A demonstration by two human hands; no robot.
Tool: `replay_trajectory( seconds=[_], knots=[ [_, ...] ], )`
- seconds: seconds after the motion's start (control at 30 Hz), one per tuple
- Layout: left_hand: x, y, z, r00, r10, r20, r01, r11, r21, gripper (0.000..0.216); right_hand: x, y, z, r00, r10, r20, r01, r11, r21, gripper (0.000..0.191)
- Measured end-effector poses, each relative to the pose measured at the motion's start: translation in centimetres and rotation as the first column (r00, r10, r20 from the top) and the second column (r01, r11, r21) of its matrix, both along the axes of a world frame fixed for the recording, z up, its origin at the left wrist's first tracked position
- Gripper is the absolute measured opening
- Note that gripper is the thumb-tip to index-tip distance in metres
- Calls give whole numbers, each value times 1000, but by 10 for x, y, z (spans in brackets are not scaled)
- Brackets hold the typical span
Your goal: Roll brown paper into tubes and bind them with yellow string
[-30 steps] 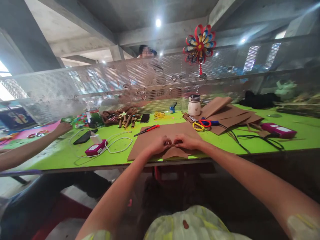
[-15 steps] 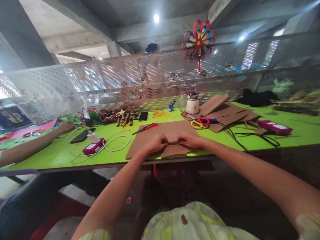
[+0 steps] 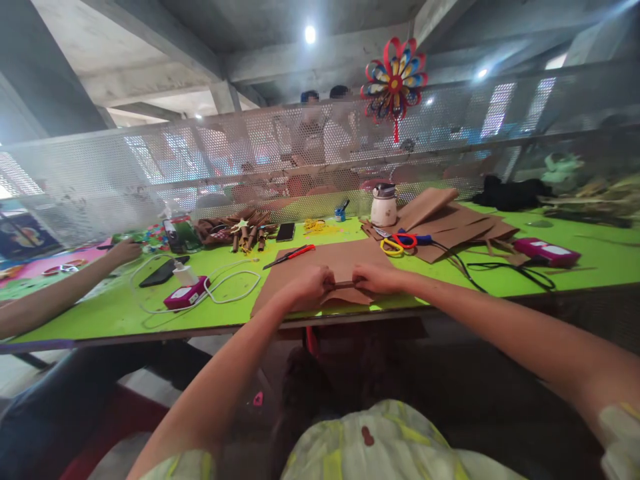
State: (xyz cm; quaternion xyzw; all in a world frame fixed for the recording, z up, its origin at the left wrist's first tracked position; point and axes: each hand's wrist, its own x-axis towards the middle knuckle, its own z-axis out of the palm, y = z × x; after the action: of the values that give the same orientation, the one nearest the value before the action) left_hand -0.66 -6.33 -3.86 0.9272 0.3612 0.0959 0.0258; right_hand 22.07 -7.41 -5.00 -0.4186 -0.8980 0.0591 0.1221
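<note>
A piece of brown kraft paper (image 3: 347,297) lies at the table's front edge, its far edge rolled into a narrow tube (image 3: 344,285). My left hand (image 3: 316,283) is closed on the left end of that roll. On its right end my right hand (image 3: 371,277) pinches with bent fingers. Beneath both hands spreads a larger brown sheet (image 3: 345,253). Just beyond my left hand, a pair of red-and-black tweezers or a similar slim tool (image 3: 290,255) rests on the sheet. Yellow-handled scissors (image 3: 392,248) and red-handled scissors (image 3: 406,240) lie beyond my right hand.
The green table (image 3: 235,313) holds a purple box with a white plug (image 3: 186,293), a black phone (image 3: 285,232), several paper rolls (image 3: 250,233), a flask (image 3: 384,205) and stacked brown sheets (image 3: 450,227). Another person's arm (image 3: 75,283) reaches in from the left.
The loose part of the kraft paper shows a little less below the roll. Both hands keep their hold. At left, the other person's hand has shifted slightly left.
</note>
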Motion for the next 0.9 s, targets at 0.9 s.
replay_trajectory(
  seconds=[0.9],
  knots=[
    [4, -12, 17, 976, -138, -170, 157, 982, 103, 12, -5, -14, -12, 999, 35, 20, -38, 981, 189, 8]
  ],
)
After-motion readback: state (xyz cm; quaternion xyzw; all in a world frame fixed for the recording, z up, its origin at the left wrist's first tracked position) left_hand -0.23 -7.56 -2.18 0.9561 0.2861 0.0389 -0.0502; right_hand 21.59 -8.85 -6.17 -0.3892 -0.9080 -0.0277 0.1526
